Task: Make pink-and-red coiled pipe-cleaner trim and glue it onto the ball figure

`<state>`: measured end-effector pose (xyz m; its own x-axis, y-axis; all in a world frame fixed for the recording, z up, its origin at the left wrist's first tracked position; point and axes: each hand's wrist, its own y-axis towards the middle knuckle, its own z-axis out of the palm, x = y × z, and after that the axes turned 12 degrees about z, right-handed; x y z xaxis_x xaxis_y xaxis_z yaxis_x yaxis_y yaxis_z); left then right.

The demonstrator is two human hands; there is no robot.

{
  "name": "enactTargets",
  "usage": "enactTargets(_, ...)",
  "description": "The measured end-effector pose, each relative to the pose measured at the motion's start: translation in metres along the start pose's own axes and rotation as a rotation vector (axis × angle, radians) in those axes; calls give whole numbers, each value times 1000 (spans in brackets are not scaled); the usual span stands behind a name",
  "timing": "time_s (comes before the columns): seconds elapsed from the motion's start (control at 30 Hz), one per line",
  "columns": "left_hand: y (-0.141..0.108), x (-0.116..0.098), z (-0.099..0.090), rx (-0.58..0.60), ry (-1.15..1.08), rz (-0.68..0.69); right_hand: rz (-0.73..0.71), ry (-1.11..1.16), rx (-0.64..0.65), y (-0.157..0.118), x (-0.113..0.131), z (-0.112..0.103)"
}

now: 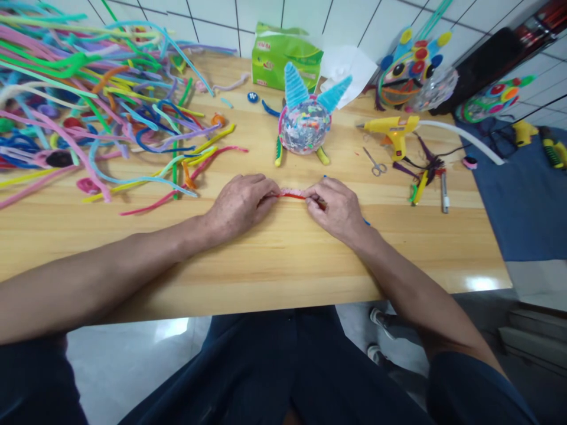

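Observation:
Between my two hands stretches a short red and pink strip (292,193), low over the wooden table. My left hand (245,203) pinches its left end with the fingertips. At the right end, the fingers of my right hand (334,205) are closed on the same strip. Small bits of blue show beside my right hand, partly hidden by it. Just beyond the hands sits a round, clear ball-like figure (305,127) with two light blue ears (296,85) and green and yellow feet.
A tangled pile of coloured pipe cleaners (88,106) covers the left. Behind the figure is a green tissue pack (286,59). To the right lie a yellow glue gun (394,131), small scissors (376,165), a pen-like tool (444,192) and decorated figures (401,82).

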<state>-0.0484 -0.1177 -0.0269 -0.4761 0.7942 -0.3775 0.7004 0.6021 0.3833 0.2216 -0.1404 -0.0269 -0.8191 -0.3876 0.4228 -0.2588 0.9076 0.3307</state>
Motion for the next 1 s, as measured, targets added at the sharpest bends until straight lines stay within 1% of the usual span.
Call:
enactTargets(0.1, 0, 0, 0, 5, -6, 8, 14, -64, 6, 1, 3, 0)
enactTargets(0.2, -3, 0, 0, -14, -10, 38, 15, -104, -2, 2, 8, -2)
enactTargets(0.3, -5, -3, 0, -51, -12, 82, -24, -93, 16, 1, 14, -4)
enactTargets(0.4, -5, -8, -2, -98, -24, 120, -65, -31, 48, -1, 18, -7)
enactTargets(0.5, -4, -14, -3, -115, -94, 136, -69, 52, 55, -2, 21, -9)
enactTargets(0.67, -2, -19, -6, -122, -292, 159, -106, 97, 43, -5, 27, -11)
enactTargets(0.73, -1, -21, -8, -112, -319, 175, -117, 121, 59, -7, 30, -13)
enactTargets(0.87, -2, -25, -10, -58, -249, 163, -106, 119, 113, -10, 37, -15)
enactTargets(1.0, -5, -30, -7, -3, -69, 183, -158, 66, 105, -10, 41, -13)
